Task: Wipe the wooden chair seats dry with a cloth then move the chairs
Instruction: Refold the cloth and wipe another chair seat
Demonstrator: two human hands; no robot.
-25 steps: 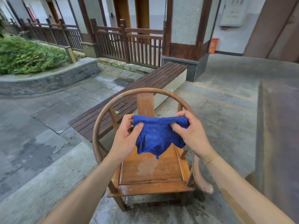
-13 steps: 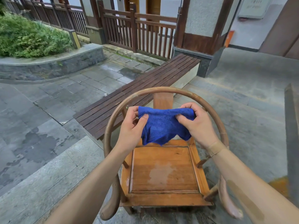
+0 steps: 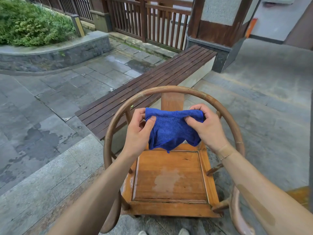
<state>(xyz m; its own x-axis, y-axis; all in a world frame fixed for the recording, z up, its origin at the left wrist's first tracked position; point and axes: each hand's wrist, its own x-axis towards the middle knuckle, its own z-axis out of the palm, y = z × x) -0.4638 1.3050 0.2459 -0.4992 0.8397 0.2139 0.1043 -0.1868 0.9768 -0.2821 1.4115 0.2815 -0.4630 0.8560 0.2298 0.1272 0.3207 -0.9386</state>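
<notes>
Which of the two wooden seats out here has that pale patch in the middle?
The round-backed chair directly below the hands: its orange-brown seat panel has a pale patch at the centre. The long dark slatted bench behind it shows none.

There is only the one view — a wide-angle camera on the person's head, tilted forward and down. It looks from just above the wooden chair (image 3: 169,180), close enough that both forearms run in from the bottom corners, and outward across the slatted bench (image 3: 152,82) to the railing (image 3: 152,21) — edges visibly bowed.
</notes>
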